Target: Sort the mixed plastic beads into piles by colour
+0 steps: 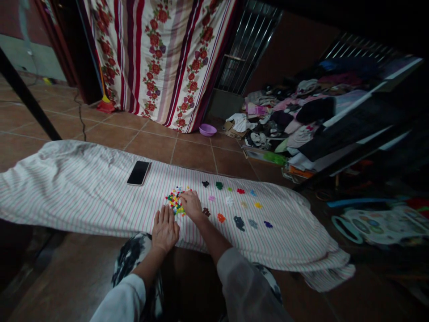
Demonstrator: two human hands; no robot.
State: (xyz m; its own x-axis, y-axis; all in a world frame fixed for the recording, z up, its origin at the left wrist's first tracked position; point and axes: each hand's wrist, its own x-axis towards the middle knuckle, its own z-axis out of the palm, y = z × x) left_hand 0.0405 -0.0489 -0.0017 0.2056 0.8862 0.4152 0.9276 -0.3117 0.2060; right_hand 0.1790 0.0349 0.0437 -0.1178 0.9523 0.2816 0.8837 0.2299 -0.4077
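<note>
On my remote view, a loose pile of tiny multicoloured pieces lies just beyond my flat, straight-fingered left hand; my curled right hand overlaps its right side, grip unclear.

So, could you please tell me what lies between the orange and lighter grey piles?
The head view shows the dark grey pile between the orange pile and lighter grey pile.

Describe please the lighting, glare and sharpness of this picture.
Head view: dim overall, lighter on the striped cloth and flowered curtain; head view: top right corner nearly black; head view: the mixed small pieces look soft; head view: phone screen dark, without strong glare.
</note>
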